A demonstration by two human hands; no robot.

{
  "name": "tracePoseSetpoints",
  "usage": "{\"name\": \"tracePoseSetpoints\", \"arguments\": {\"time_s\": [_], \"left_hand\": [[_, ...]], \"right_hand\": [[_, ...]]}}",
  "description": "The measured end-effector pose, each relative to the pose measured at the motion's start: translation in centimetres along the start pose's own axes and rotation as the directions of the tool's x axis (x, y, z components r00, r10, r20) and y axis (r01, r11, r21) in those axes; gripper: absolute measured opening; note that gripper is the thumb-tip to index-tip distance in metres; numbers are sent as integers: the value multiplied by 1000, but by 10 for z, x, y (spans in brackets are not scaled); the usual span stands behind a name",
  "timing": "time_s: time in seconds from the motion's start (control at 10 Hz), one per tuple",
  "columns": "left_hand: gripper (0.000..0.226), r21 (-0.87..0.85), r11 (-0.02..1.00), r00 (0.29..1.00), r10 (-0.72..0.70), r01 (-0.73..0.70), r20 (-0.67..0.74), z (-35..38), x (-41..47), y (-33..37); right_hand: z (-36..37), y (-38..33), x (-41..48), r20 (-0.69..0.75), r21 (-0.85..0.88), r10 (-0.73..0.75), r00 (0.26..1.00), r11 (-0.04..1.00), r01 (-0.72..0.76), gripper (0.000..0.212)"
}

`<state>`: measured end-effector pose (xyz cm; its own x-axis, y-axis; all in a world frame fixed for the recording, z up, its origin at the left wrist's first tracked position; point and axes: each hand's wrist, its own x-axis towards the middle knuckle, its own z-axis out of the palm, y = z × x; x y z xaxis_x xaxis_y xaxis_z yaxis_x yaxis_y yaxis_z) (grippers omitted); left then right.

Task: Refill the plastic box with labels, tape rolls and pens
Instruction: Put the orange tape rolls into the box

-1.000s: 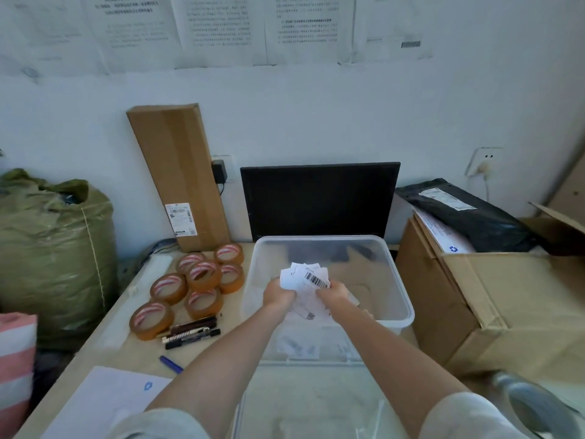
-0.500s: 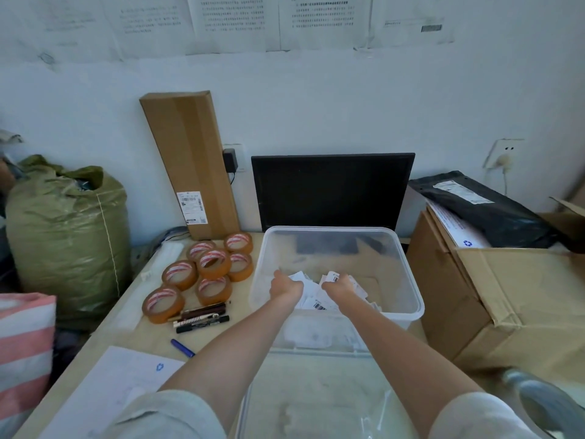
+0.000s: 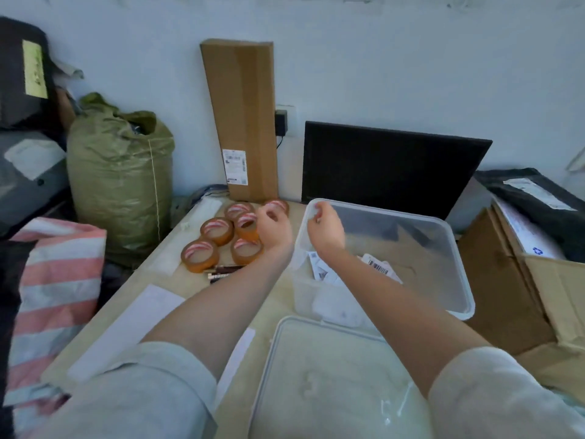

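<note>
The clear plastic box (image 3: 459, 267) stands on the table with white barcode labels (image 3: 377, 267) lying in its bottom. Several brown tape rolls (image 3: 217, 230) sit in a cluster left of the box. Dark pens (image 3: 221, 272) lie just in front of the rolls, partly hidden by my left forearm. My left hand (image 3: 273, 225) hovers over the right side of the tape cluster, fingers loosely curled, holding nothing. Over the box's far left corner, my right hand (image 3: 326, 225) is also empty with its fingers loosely bent.
The box's clear lid (image 3: 332, 378) lies near the front edge, white paper sheets (image 3: 126, 327) to its left. A tall carton (image 3: 243, 122) and black monitor (image 3: 389, 169) stand against the wall. An open cardboard box (image 3: 512, 296) is at right, a green sack (image 3: 120, 185) at left.
Both hands let go of the labels, which now lie in the box, and lifted out. Both moved left: the left hand over the tape rolls, the right to the box's left corner.
</note>
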<state>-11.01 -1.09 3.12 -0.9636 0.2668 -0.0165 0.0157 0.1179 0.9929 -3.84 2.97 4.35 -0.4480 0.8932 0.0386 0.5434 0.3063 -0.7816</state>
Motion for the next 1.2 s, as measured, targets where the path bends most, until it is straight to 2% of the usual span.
{"name": "tracePoseSetpoints", "arguments": {"time_s": [0.1, 0.2, 0.3, 0.4, 0.5, 0.6, 0.7, 0.8, 0.9, 1.0, 1.2], "left_hand": [[23, 149, 989, 1000, -15, 14, 4, -26, 41, -15], [41, 501, 865, 987, -45, -38, 153, -52, 76, -34], [50, 725, 682, 954, -147, -95, 263, -70, 114, -53], [56, 791, 580, 917, -180, -194, 357, -80, 144, -76], [51, 818, 456, 883, -128, -351, 451, -85, 172, -95], [47, 847, 234, 853, -111, -477, 510, -89, 204, -118], [56, 814, 36, 801, -159, -579, 577, -89, 231, -137], [51, 774, -41, 763, -212, -631, 611, -82, 254, -150], [48, 734, -79, 720, -290, -674, 630, -70, 254, -157], [43, 712, -86, 701, -292, -697, 651, -65, 263, -165], [39, 614, -159, 629, -317, -773, 710, -71, 278, -165]], "right_hand": [[32, -26, 5, 97, -102, -172, 980, 978, 182, 36], [65, -42, 15, 260, -273, -304, 917, 887, 371, 39], [100, -53, 28, 445, -436, -279, 851, 762, 479, 44], [132, -53, 44, 545, -558, -160, 823, 664, 498, 52], [161, -49, 63, 591, -636, -30, 806, 598, 489, 57], [183, -41, 83, 603, -677, 25, 798, 546, 494, 59], [206, -32, 102, 615, -703, 82, 784, 507, 499, 63], [229, -25, 114, 613, -710, 134, 779, 526, 468, 62], [239, -21, 116, 579, -713, 133, 804, 561, 421, 59], [247, -20, 124, 566, -731, 122, 815, 531, 429, 56], [257, -18, 136, 496, -762, 118, 861, 534, 366, 22]]}}
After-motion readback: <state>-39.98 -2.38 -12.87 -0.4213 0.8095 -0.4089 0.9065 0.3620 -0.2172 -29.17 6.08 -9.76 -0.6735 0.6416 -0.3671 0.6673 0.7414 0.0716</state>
